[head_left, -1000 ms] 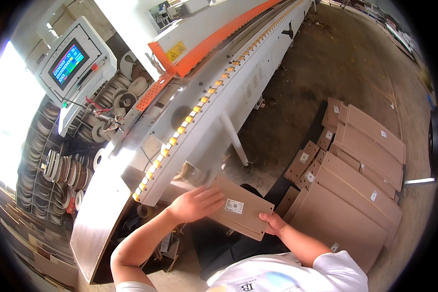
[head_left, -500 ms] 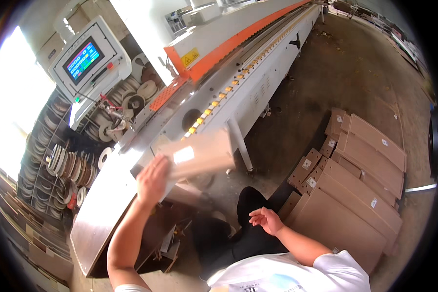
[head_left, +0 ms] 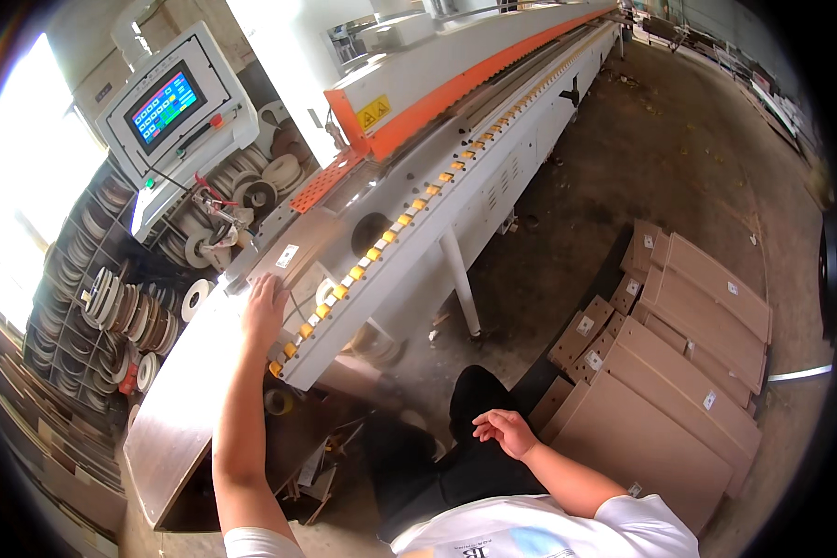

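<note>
Resting the left hand (head_left: 266,309) on a brown panel (head_left: 307,247)

The panel lies on the machine bed (head_left: 392,193), left of the frame's centre, its white label (head_left: 287,256) facing up. Blur softens its edges, so its exact outline is hard to tell. The left hand's fingers are stretched out at the panel's near end, unclenched and not wrapped around it. Beside the panel, yellow rollers (head_left: 406,220) line the machine's edge, running from left of centre toward the top right.

At the lower centre, the right hand (head_left: 505,431) is over the dark trousers (head_left: 483,470), its fingers loosely curled and grasping nothing. Stacked brown boards (head_left: 655,442), several bearing white labels, fill the lower right of the frame.

In the upper left stands a control box (head_left: 225,113) with a lit screen (head_left: 165,107); rolls of strip (head_left: 121,321) hang below it. A pale table (head_left: 181,409) occupies the lower left. An orange-edged cover (head_left: 418,110) runs across the top.
</note>
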